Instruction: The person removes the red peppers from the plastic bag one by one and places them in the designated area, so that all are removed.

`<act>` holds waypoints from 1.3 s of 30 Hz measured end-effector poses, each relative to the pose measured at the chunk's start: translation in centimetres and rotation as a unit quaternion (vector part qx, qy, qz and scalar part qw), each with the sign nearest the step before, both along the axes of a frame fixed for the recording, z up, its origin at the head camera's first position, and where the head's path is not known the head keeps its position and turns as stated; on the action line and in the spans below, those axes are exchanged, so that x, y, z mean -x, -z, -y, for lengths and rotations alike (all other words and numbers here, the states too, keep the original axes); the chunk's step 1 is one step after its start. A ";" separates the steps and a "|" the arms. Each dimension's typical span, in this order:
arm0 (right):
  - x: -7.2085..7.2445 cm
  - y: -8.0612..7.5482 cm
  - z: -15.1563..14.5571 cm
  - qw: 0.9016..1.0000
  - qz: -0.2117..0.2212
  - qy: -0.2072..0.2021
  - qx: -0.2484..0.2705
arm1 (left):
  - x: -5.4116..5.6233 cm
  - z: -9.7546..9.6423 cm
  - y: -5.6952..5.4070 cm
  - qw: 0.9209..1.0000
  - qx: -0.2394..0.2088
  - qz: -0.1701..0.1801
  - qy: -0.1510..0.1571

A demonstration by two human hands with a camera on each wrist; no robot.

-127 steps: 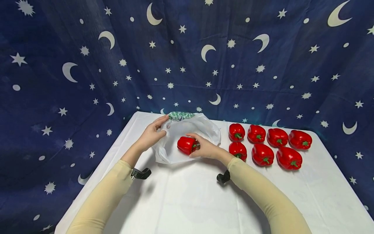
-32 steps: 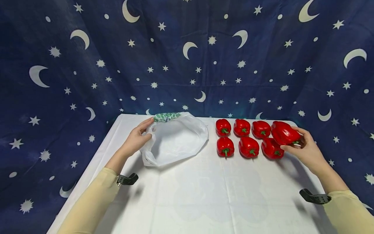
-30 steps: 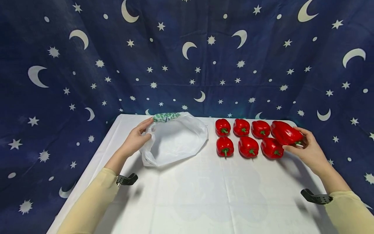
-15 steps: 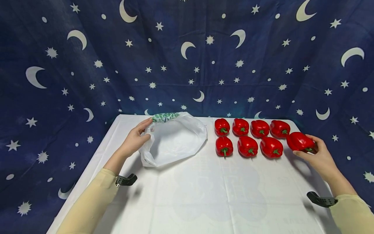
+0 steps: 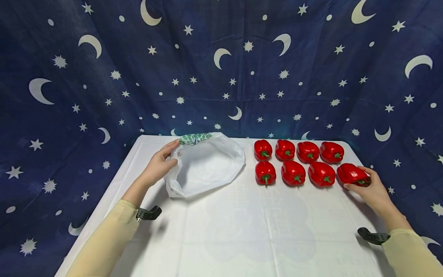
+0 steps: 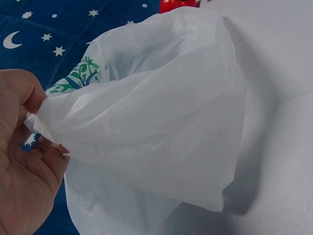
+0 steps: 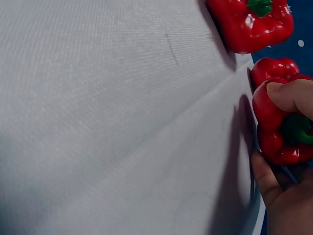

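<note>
At the left of the table, my left hand (image 5: 160,163) pinches the edge of a white plastic bag (image 5: 211,165) with a green leaf print. The bag's mouth gapes; no pepper shows in it. In the left wrist view, the bag's rim (image 6: 54,117) is gathered between the thumb and fingers. Far right, my right hand (image 5: 370,188) grips a red bell pepper (image 5: 352,174) at the right end of the front row. Thumb and fingers stand on either side of the green stem, seen in the right wrist view on the held pepper (image 7: 274,132).
Several red bell peppers stand in two rows right of the bag, among them a front-row pepper (image 5: 321,174) beside the held one and a back-row pepper (image 5: 331,152). They rest on a white-covered table (image 5: 242,231). A dark blue curtain (image 5: 207,69) hangs behind.
Earlier the right hand held a pepper inside the bag. It then carried a pepper over the right end of the rows and lowered it to the front row's end. The left hand keeps its hold.
</note>
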State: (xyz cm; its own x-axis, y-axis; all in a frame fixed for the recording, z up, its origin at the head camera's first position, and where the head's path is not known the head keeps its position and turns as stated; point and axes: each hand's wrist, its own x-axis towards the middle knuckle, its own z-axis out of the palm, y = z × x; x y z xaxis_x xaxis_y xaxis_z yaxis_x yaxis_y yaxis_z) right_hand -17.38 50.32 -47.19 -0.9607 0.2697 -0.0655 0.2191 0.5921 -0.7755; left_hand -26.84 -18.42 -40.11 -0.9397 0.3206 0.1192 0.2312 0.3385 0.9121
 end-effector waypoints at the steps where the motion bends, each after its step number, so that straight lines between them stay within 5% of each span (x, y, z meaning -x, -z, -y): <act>1: 0.1 0.1 0.0 1.000 0.000 0.001 -0.002 | -0.3 -0.1 -0.4 1.000 0.000 0.001 0.000; 3: 0.2 0.1 0.1 1.000 0.001 0.006 -0.005 | -0.7 -0.3 -1.0 1.000 -0.001 0.002 0.000; 14: 0.6 0.2 0.5 1.000 -0.002 0.005 -0.002 | 0.7 0.7 1.2 1.000 -0.002 -0.009 -0.007; 39: 0.3 0.7 0.8 1.000 -0.007 -0.001 -0.023 | 0.6 0.6 1.5 1.000 0.002 -0.011 -0.007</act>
